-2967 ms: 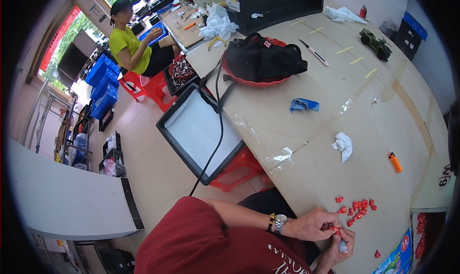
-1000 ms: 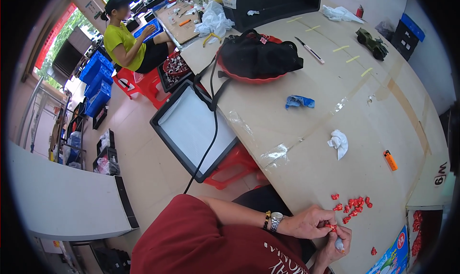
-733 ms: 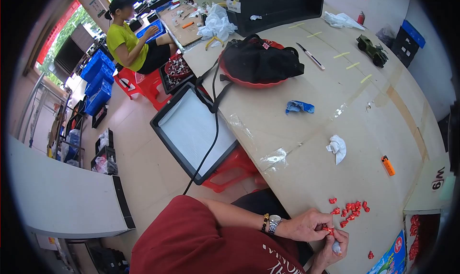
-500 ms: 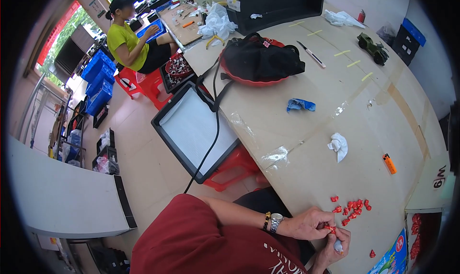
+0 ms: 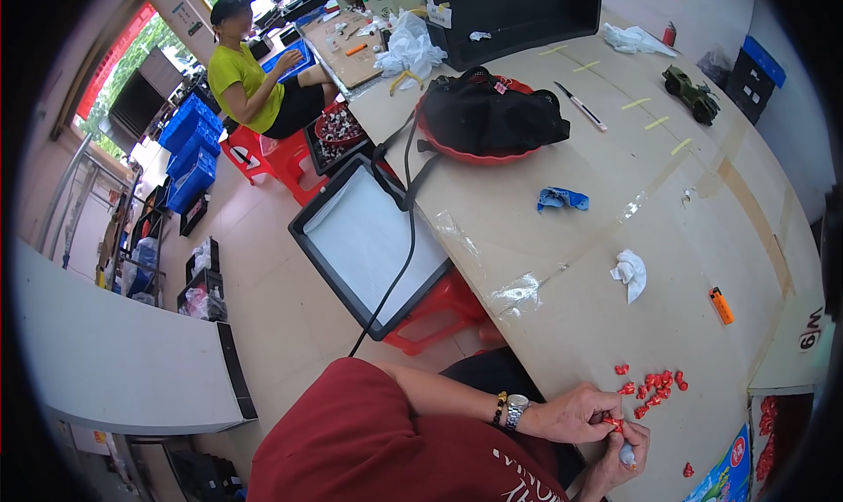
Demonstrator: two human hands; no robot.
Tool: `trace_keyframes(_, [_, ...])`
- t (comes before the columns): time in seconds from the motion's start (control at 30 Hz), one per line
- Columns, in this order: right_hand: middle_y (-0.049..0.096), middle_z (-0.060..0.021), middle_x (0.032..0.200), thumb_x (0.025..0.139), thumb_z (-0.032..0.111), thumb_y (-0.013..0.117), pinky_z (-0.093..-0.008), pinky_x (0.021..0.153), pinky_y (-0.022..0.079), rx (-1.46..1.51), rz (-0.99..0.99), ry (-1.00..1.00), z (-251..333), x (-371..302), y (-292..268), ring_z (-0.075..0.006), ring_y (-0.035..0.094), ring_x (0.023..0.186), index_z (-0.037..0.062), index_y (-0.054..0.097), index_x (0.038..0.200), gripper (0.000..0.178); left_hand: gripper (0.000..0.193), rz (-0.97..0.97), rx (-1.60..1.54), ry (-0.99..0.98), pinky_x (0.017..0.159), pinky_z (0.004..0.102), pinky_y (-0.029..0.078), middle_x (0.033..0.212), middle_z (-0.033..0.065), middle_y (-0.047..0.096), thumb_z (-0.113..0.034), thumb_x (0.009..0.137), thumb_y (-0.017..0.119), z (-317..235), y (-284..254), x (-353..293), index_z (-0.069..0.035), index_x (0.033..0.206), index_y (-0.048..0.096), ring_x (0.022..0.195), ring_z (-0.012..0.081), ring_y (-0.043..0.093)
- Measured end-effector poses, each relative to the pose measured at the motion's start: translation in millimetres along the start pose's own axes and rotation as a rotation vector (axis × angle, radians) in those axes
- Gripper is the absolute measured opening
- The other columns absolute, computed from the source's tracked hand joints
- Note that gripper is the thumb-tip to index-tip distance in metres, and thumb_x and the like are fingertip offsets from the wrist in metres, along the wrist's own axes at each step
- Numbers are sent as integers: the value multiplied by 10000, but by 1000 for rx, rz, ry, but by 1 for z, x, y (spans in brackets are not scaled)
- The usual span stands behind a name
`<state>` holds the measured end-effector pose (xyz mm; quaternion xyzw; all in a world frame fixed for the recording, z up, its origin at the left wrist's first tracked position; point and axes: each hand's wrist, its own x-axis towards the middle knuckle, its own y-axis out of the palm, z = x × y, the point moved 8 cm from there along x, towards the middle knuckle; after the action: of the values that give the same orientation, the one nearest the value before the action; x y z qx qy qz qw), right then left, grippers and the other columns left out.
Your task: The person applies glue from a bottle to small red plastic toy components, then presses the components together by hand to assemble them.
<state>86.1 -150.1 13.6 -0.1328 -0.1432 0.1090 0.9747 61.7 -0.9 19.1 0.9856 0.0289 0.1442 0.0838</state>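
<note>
My left hand (image 5: 575, 416), with a watch and a beaded bracelet on its wrist, is closed with its fingertips pinching a small red piece (image 5: 615, 425). Just below it, my right hand (image 5: 610, 469) is wrapped round a small pale bottle (image 5: 627, 455) with an orange-yellowish tip, its fingers also close to the red piece. Both hands meet at the near edge of the table. Beyond them lies a loose cluster of similar small red pieces (image 5: 650, 385). One more red piece (image 5: 688, 469) sits apart, to the right.
On the table (image 5: 544, 344) are an orange lighter (image 5: 721, 306), crumpled tissue (image 5: 630, 275), blue scrap (image 5: 562, 199), a knife (image 5: 580, 107), a black bag (image 5: 492, 116) and a green toy vehicle (image 5: 691, 94). A lined tray (image 5: 373, 239) rests on a red stool. A co-worker (image 5: 246, 81) sits far left.
The whole view has shifted slightly, so things appear a little further right and lower. My hands stay together on the red piece and the pale bottle, with hardly any change in grip.
</note>
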Motion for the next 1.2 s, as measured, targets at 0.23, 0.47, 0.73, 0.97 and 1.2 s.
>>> trace_keyframes(0.23, [553, -75, 905, 832, 127, 707, -273, 743, 442, 32, 8, -13, 3, -1, 0, -158, 529, 826, -6, 598, 902, 185, 59, -19, 16, 33, 435, 257, 328, 574, 36, 516, 19, 811, 594, -5, 1, -2, 22, 837, 541, 480, 64, 470])
trace_keyframes(0.47, [564, -83, 874, 821, 130, 718, -270, 701, 441, 35, -26, -40, 6, 2, 3, -165, 533, 793, -10, 607, 888, 191, 61, 6, 3, -13, 443, 258, 333, 574, 37, 509, 28, 801, 589, 1, 0, 0, 23, 838, 541, 484, 64, 466])
trace_keyframes(0.73, [578, -98, 844, 810, 102, 720, -271, 664, 443, 45, -39, -67, 7, 4, 1, -181, 544, 765, -13, 621, 875, 164, 59, -9, 30, -2, 447, 257, 338, 576, 41, 514, 26, 799, 588, 4, 1, -2, 23, 837, 542, 488, 66, 468])
trace_keyframes(0.97, [589, -107, 841, 789, 28, 701, -276, 681, 455, -11, -77, -35, 14, -3, -5, -185, 555, 766, -13, 623, 871, 120, 62, 27, -17, -36, 458, 239, 352, 599, 32, 535, 16, 806, 601, 1, 7, -3, 17, 855, 565, 516, 40, 478])
trace_keyframes(1.2, [632, -123, 817, 743, -38, 694, -294, 650, 480, -95, -14, -95, 37, 12, 4, -212, 599, 721, -10, 642, 871, 141, 74, 2, -50, -134, 548, 170, 434, 788, -25, 605, -8, 888, 590, 12, -5, -7, 4, 961, 592, 670, -1, 538])
